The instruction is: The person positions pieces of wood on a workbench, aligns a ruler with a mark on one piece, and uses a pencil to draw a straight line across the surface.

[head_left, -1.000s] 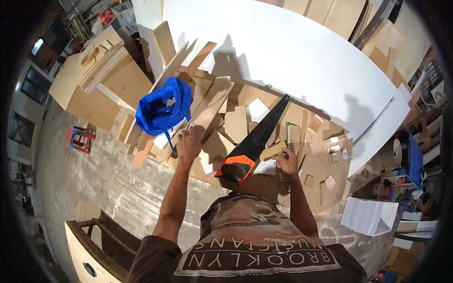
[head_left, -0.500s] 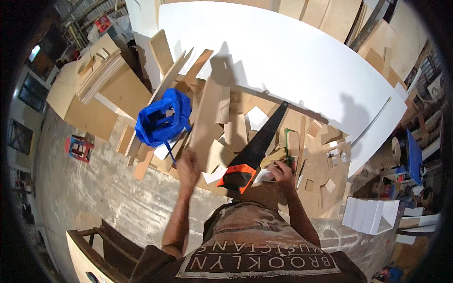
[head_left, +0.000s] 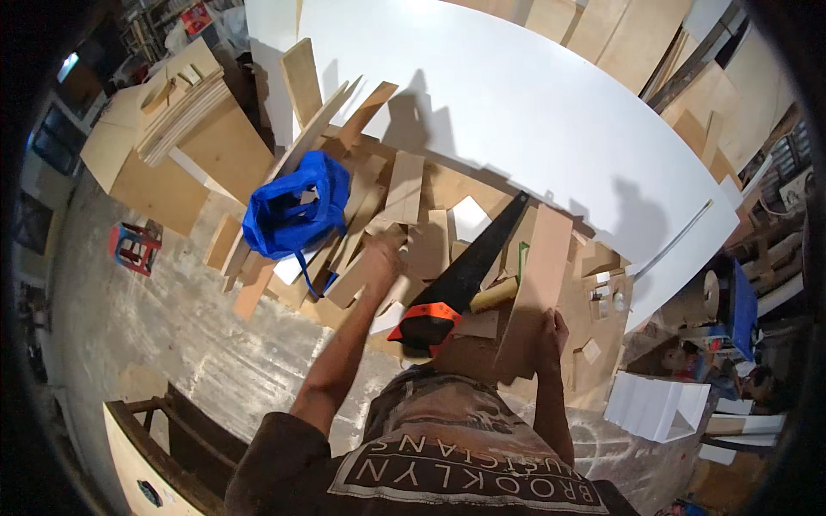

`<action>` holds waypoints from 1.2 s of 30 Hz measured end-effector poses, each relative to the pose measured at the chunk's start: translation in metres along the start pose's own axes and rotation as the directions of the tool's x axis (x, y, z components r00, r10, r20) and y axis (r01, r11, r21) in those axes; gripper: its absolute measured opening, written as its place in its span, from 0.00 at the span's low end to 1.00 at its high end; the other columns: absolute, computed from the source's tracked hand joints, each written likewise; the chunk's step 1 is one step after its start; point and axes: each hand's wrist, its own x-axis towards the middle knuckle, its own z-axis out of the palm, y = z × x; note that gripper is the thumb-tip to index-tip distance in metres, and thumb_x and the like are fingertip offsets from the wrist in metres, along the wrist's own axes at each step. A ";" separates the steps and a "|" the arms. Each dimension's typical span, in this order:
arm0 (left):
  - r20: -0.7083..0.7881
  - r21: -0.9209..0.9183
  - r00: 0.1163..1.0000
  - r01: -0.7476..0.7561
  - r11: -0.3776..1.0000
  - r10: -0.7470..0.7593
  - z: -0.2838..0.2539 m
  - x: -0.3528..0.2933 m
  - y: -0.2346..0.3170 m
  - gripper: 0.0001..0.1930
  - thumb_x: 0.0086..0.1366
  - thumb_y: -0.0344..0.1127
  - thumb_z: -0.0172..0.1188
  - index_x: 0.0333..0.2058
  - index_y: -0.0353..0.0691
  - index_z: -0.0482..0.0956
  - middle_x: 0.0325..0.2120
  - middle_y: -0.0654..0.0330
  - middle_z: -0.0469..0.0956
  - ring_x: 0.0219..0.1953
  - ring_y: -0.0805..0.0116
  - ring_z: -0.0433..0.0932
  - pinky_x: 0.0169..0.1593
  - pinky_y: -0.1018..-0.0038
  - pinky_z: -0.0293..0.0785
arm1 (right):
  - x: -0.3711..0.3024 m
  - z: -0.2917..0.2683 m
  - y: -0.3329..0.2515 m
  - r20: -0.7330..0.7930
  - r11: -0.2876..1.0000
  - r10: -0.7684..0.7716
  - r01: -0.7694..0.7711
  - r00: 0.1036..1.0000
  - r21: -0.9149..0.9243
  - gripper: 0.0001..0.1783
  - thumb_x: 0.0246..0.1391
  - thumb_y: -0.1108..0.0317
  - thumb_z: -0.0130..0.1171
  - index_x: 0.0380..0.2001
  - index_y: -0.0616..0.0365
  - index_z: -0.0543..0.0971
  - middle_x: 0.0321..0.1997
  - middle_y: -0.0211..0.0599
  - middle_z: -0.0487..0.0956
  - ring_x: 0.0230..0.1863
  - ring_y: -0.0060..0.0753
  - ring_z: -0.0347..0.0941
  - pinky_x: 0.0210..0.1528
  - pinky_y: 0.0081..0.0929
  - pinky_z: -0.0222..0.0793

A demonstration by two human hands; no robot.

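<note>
Concrete floor (head_left: pixel 219 353), scuffed and pale, spreads out to my left. Across the far side sweeps a big white panel (head_left: pixel 533 95), shadows lying over its lower part. Nearer me, the tan worktop (head_left: pixel 447 179) is strewn with cut wood. To its left stands a plywood box (head_left: pixel 159 199) with a stack of strips on top, and low on that side sits an open wooden carcass (head_left: pixel 129 460), dark inside.

Slanting over the right half of the worktop is a long brown plank (head_left: pixel 538 267), its lower end toward my body. Just left of it rests a handsaw (head_left: pixel 460 279), black blade pointing away, orange-and-black handle toward me. Farther left, a blue bag (head_left: pixel 297 211) gapes open on the boards. A white box (head_left: pixel 658 404) is low on my right, and a red-and-blue plastic stool (head_left: pixel 135 248) stands far left.

My right hand (head_left: pixel 553 335) is clamped on the plank's right edge near the lower end. My left hand (head_left: pixel 385 254) is over the scraps, close to a narrower board (head_left: pixel 404 185); its fingertips are unclear, so I can't tell whether they grip anything. Smallest is a pale square offcut (head_left: pixel 591 350), right of the plank.
</note>
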 end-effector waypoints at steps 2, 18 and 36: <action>-0.137 0.244 0.967 0.242 0.939 -0.214 -0.011 0.042 0.019 0.22 0.59 0.37 0.59 0.50 0.31 0.75 0.44 0.45 0.78 0.50 0.46 0.76 0.55 0.56 0.73 | -0.012 -0.041 0.010 -0.069 0.989 -0.004 -0.007 0.998 -0.146 0.18 0.69 0.58 0.50 0.35 0.63 0.78 0.31 0.28 0.76 0.33 0.21 0.69 0.37 0.24 0.67; 0.237 -0.041 0.770 0.617 0.786 -0.592 0.012 0.051 0.037 0.18 0.58 0.41 0.59 0.44 0.40 0.82 0.47 0.41 0.74 0.58 0.41 0.67 0.57 0.50 0.70 | -0.020 -0.032 0.041 -0.145 0.992 0.043 -0.059 0.989 -0.108 0.16 0.69 0.59 0.52 0.39 0.62 0.80 0.32 0.26 0.77 0.31 0.18 0.67 0.33 0.19 0.65; 0.235 0.026 0.938 0.258 0.966 -0.256 0.019 0.023 0.000 0.27 0.60 0.62 0.61 0.51 0.51 0.82 0.43 0.49 0.82 0.39 0.53 0.79 0.49 0.58 0.76 | 0.042 0.073 0.029 0.296 0.984 -0.178 0.163 0.939 0.073 0.16 0.62 0.62 0.58 0.43 0.66 0.78 0.32 0.27 0.74 0.36 0.21 0.67 0.39 0.24 0.64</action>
